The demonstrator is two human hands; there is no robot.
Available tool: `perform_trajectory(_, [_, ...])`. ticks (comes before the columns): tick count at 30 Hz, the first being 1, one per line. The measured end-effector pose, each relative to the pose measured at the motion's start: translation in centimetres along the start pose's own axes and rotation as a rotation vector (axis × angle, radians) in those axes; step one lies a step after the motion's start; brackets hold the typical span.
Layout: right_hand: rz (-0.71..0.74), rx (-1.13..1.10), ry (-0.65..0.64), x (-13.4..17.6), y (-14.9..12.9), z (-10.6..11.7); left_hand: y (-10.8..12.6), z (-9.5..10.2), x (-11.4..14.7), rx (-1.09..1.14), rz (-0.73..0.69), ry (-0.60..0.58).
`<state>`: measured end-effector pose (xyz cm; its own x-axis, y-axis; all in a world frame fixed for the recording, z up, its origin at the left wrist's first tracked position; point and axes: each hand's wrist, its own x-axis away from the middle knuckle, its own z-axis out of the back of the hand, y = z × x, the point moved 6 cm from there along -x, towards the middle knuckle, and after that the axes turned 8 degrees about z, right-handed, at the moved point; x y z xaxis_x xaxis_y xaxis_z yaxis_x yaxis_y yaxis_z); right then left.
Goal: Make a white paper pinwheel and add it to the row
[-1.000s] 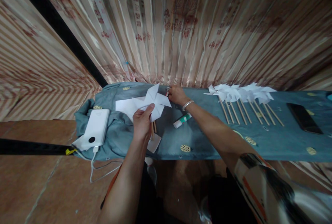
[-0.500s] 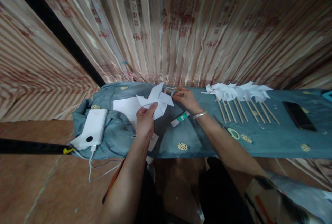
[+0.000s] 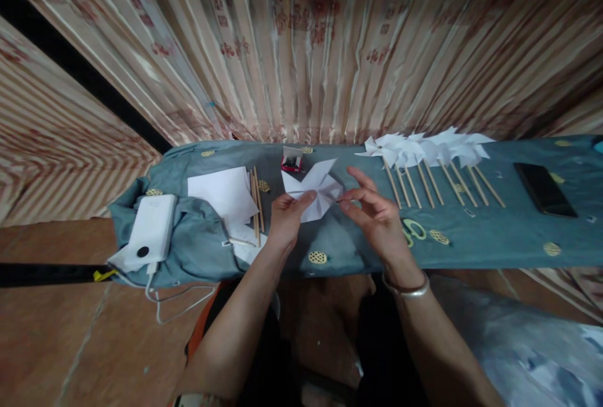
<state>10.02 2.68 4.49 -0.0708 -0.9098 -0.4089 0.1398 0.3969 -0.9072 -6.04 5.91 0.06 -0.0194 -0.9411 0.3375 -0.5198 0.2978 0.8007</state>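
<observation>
"What could go wrong?"

"My left hand [image 3: 286, 223] pinches the paper pinwheel [image 3: 317, 201], between both hands; too tight, its folds could crease."

"And rightward?"

"My right hand [image 3: 377, 220] pinches a tiny item [image 3: 338, 201], unclear what; a slack hold could drop it."

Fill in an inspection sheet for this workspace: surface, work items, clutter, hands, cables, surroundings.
Surface: patterned cloth, bunched at the left end.
Work items: pinwheel in hand; paper and loose sticks to its left; open red box behind it; row of stick-mounted pinwheels to the right; scissors partly hidden by the right hand.
Clutter: power bank at left, phone at right.
Left hand: grips the pinwheel.
Right hand: pinches a tiny item, too small to identify, at the pinwheel's edge.
Cables: white cable plugged into the power bank, hanging over the edge.
Surroundings: curtain behind, tiled floor.
</observation>
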Motion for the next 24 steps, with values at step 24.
perform_trajectory(24, [0.101, 0.383, -0.015, 0.9, 0.8, 3.6, -3.9, -4.4, -0.1, -0.141, 0.081, -0.158])
